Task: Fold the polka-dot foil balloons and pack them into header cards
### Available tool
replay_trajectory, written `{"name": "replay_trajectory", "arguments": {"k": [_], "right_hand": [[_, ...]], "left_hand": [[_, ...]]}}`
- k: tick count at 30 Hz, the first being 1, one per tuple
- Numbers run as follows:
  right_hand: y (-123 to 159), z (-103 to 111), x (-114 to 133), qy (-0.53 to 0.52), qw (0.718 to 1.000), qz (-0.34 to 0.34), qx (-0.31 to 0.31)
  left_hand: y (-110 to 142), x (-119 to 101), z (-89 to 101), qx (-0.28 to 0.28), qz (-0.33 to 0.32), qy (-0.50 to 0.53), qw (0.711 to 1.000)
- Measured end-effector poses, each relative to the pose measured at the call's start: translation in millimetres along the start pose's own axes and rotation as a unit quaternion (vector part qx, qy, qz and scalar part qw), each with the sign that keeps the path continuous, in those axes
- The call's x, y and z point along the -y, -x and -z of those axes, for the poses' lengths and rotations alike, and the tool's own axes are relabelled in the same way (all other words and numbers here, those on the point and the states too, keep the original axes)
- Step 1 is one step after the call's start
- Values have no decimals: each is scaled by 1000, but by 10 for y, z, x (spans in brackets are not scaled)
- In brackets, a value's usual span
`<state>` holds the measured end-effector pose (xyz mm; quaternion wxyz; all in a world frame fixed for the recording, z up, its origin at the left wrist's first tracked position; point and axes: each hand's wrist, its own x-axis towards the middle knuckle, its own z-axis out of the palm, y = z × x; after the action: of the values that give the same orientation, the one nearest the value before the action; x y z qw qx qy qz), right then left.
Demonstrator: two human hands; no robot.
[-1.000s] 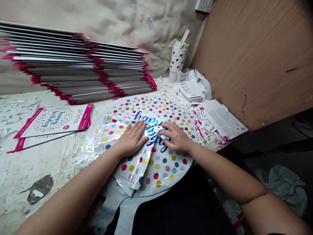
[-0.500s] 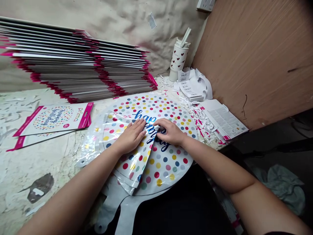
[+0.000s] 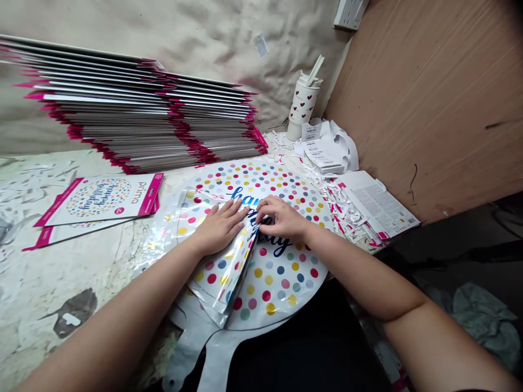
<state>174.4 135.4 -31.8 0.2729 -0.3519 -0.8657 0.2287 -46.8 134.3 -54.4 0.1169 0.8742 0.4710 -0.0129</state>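
Observation:
A folded foil balloon [image 3: 218, 275] with coloured dots lies on top of flat, round foil balloons [image 3: 281, 277] that carry dots and blue lettering. My left hand [image 3: 220, 226] rests flat on the folded balloon, fingers stretched out. On its right edge, my right hand [image 3: 278, 218] pinches the foil between thumb and fingers, and the edge is lifted slightly off the balloon below. Grey balloon tails [image 3: 218, 359] stick out toward me past the table's front edge. Part of the blue lettering is hidden beneath my right hand.
Behind stands a tall stack of pink-edged card packets [image 3: 163, 125]. Two printed packets [image 3: 102, 198] lie at left. At right are a white tumbler with hearts [image 3: 304, 103], a label roll [image 3: 327, 147], paper scraps [image 3: 351, 209] and a printed card [image 3: 379, 204] near a wooden panel [image 3: 429, 98].
The folded balloon's right edge is raised a little more, with my right hand still pinching it. My left hand stays flat. The whole view has shifted slightly.

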Motion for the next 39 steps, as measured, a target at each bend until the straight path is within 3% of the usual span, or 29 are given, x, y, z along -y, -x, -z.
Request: {"name": "replay_trajectory", "arguments": {"k": [3, 6, 11, 14, 17, 19, 22, 26, 29, 34, 39], "right_hand": [[-4, -65, 68, 28, 1000, -11, -8], [-31, -178, 126, 136, 991, -1, 6], [-94, -280, 22, 268, 961, -68, 16], [-74, -250, -139, 268, 961, -54, 39], [-16, -200, -258, 265, 963, -37, 44], [8, -177, -299, 261, 964, -36, 35], [1, -161, -327, 251, 967, -41, 14], [-10, -150, -344, 242, 970, -36, 3], [20, -133, -339, 241, 970, -29, 7], [49, -84, -331, 222, 974, -52, -4], [7, -38, -351, 205, 971, -115, -32]], "left_hand": [[-3, 8, -11, 0, -1, 4, 1000], [-9, -4, -29, -8, -3, 4, 1000], [-8, 21, -18, -2, -8, -6, 1000], [35, 243, 53, 11, 19, -23, 1000], [110, 516, 128, -1, 103, -47, 994], [149, 580, 147, -10, 142, -54, 988], [148, 436, 121, -40, 168, -71, 982], [71, 204, 69, -49, 115, -77, 989], [24, 233, 76, -19, 156, -63, 986], [9, 334, 114, -21, 233, -65, 970], [-16, 373, 135, -7, 248, -62, 967]]}}
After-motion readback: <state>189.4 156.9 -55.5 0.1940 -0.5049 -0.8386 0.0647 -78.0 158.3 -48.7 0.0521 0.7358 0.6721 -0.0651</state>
